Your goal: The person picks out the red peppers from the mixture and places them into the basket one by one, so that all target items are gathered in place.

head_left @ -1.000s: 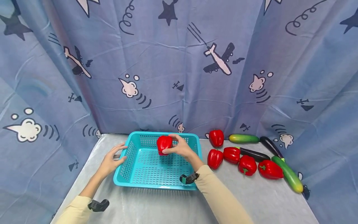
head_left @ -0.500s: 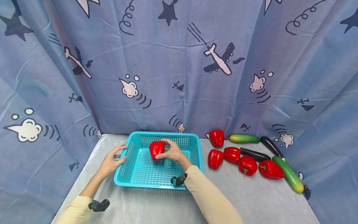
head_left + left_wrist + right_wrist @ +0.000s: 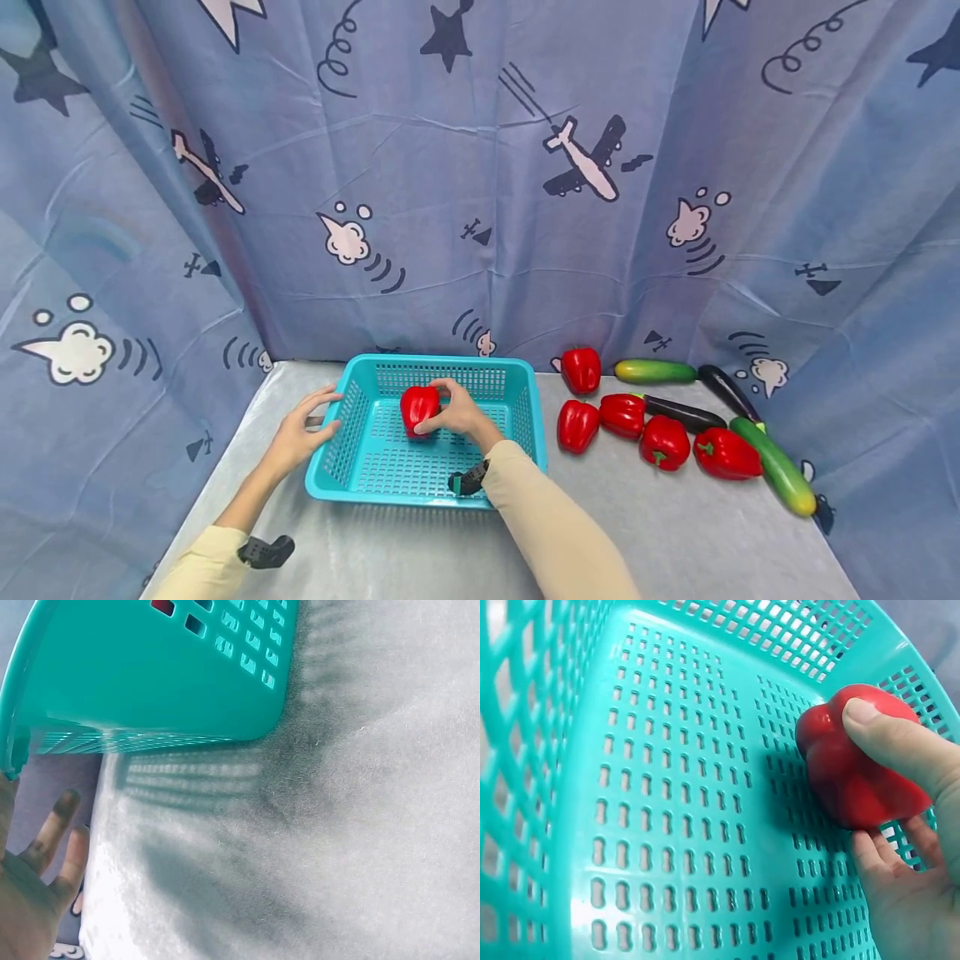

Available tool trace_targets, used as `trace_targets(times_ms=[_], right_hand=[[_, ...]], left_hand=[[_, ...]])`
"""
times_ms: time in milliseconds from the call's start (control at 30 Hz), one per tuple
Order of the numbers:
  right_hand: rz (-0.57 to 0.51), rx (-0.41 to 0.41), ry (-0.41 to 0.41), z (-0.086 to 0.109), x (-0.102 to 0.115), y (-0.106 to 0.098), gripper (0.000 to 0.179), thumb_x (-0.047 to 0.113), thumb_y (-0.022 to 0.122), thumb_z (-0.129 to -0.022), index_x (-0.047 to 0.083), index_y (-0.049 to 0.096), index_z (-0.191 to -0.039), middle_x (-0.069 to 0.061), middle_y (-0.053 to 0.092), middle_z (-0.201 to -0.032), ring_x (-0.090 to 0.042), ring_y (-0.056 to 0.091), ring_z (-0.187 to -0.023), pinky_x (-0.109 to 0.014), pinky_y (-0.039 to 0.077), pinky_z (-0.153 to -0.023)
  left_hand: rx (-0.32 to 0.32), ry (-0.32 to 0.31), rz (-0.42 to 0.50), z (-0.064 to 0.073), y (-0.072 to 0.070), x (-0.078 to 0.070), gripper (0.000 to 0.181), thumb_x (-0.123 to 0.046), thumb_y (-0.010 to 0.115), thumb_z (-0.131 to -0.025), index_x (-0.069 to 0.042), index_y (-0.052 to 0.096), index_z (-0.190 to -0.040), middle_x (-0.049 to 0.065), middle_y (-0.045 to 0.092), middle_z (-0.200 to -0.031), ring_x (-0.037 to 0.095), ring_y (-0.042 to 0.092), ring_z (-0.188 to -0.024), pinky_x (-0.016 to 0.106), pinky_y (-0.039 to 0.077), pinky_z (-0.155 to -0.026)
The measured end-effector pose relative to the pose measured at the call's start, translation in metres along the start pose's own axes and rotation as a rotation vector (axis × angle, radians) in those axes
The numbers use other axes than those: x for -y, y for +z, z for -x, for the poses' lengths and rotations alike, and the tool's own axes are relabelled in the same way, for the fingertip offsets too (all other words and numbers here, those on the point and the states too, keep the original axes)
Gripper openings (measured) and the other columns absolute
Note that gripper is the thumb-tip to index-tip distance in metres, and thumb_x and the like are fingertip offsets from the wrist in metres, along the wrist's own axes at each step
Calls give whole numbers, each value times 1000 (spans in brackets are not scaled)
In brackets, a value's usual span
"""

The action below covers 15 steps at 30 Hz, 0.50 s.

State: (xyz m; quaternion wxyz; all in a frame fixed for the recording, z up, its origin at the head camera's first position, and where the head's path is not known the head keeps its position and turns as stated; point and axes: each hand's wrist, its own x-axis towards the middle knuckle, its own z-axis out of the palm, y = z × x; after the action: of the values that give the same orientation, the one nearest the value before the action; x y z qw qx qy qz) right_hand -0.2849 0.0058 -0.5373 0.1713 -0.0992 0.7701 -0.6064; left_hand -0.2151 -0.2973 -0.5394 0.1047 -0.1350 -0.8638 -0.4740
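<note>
The right hand (image 3: 461, 415) pinches a red pepper (image 3: 418, 407) between its thumb on one side and its fingers on the other. That pepper is inside the turquoise basket (image 3: 352, 498), towards the middle in the head view; whether it touches the slotted floor cannot be told. The left hand (image 3: 296, 429) is at the basket's left rim, thumb and fingers spread apart, with at least one fingertip against the rim and the lower fingers extended outside it. Both forearms wear pale yellow sleeves (image 3: 558, 521), and a black device (image 3: 266, 552) sits near the left wrist. The basket stands on a table with a pale grey cloth (image 3: 420, 554). To its right, on the same cloth, lie five more peppers: a back pepper (image 3: 581, 370) near the curtain, a near pepper (image 3: 578, 427) just beside the basket, and three others (image 3: 664, 442) in a line further right. Among and behind them are two dark eggplants (image 3: 682, 413) and two green cucumbers (image 3: 655, 372) with yellowish ends, one at the back and one at the far right. A blue curtain (image 3: 420, 208) printed with planes, stars and clouds hangs behind and along the sides.
</note>
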Motion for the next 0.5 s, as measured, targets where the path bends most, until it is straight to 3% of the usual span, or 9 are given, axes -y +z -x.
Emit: trace_targets(times_ms=[500], right_hand=[[-20,-37,1,-1,-3,7,78,0,89,-74,4,49,-141,-20,51,-137,-34,64,-104,-46,57,-84]], left_hand=[[20,-37,19,-1,1,3,48,3,72,-92,2,58,-137,22,39,-154,47,64,-104,41,58,-83]])
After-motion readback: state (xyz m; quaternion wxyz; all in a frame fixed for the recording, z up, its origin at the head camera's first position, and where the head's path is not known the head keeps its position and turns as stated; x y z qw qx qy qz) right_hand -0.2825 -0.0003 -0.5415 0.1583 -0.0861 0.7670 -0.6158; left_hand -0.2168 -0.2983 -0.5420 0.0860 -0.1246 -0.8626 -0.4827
